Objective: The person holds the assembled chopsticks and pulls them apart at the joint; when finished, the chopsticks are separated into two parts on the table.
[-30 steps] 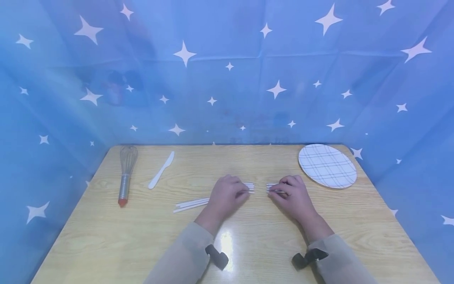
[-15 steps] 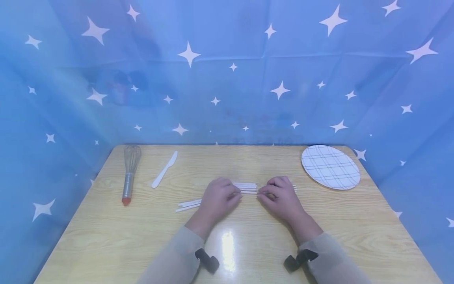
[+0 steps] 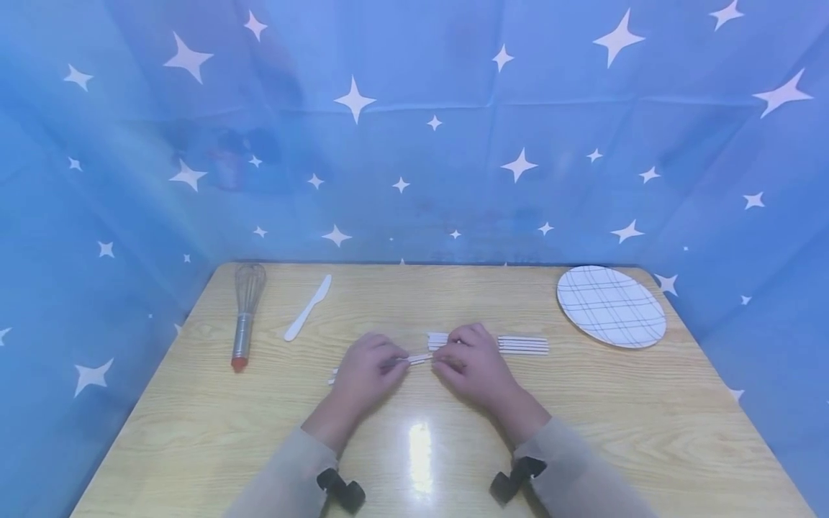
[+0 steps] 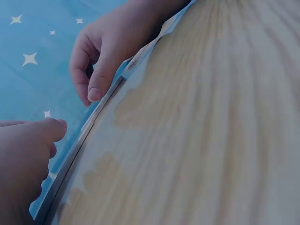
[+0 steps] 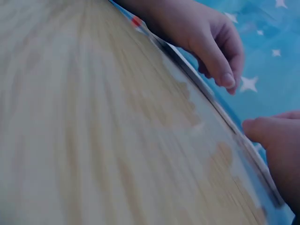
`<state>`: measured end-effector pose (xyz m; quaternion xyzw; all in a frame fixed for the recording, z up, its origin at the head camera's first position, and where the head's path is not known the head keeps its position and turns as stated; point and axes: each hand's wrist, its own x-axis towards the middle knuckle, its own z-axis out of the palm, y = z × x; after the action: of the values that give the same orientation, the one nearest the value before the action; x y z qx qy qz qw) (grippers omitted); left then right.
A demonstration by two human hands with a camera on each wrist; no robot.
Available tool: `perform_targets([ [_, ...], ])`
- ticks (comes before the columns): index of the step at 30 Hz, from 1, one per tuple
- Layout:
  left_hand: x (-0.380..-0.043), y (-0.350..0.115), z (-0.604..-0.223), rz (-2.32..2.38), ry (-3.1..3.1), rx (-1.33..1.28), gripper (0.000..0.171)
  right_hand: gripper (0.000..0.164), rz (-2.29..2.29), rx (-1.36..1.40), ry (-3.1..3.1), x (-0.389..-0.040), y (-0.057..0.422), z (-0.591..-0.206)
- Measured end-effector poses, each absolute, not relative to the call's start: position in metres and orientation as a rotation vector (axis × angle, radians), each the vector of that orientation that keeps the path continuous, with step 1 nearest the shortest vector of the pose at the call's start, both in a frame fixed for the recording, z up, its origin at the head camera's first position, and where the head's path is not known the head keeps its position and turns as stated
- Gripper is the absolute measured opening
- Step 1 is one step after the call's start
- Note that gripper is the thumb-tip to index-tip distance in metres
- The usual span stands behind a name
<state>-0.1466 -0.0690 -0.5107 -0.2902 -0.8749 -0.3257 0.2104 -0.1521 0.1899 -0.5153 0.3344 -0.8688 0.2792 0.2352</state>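
Note:
My left hand [image 3: 369, 374] bends over several thin white sticks [image 3: 420, 359] lying at a slant on the table, its thumb and fingers round them. Their left ends show beyond that wrist. Opposite, my right hand [image 3: 476, 363] pinches at the right end of the same sticks. Behind the right hand, a straight row of similar white sticks [image 3: 523, 345] lies side by side, its middle covered by the hand. In the left wrist view, the right hand [image 4: 110, 51] has bent fingers near the table edge. The sticks themselves are hardly visible in the wrist views.
A whisk [image 3: 243, 316] with a red handle end lies at the left of the wooden table [image 3: 622, 424]. Beside it is a white plastic knife [image 3: 308, 308]. An oval white plate [image 3: 611, 307] with crossing lines sits at the back right. A starred blue curtain [image 3: 414, 144] hangs behind.
Both hands have moved left and slightly nearer, from the straight row to the slanted sticks. More of the row shows at the right hand's far side. The view has shifted a little.

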Motion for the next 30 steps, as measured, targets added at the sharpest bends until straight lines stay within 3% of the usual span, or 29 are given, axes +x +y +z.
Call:
perform_targets([
  [13, -0.140, -0.109, -0.513, -0.930, -2.462, -0.726, 0.010, 0.010, 0.758, 0.851, -2.472, -0.147, 0.137, -0.510],
  [24, -0.137, -0.128, -0.517, -0.946, -2.588, -0.658, 0.024, 0.016, 0.715, 0.791, -2.643, -0.142, 0.113, -0.507],
  [30, -0.139, -0.129, -0.517, -0.928, -2.569, -0.693, 0.024, 0.016, 0.638, 0.803, -2.686, -0.140, 0.103, -0.506],
])
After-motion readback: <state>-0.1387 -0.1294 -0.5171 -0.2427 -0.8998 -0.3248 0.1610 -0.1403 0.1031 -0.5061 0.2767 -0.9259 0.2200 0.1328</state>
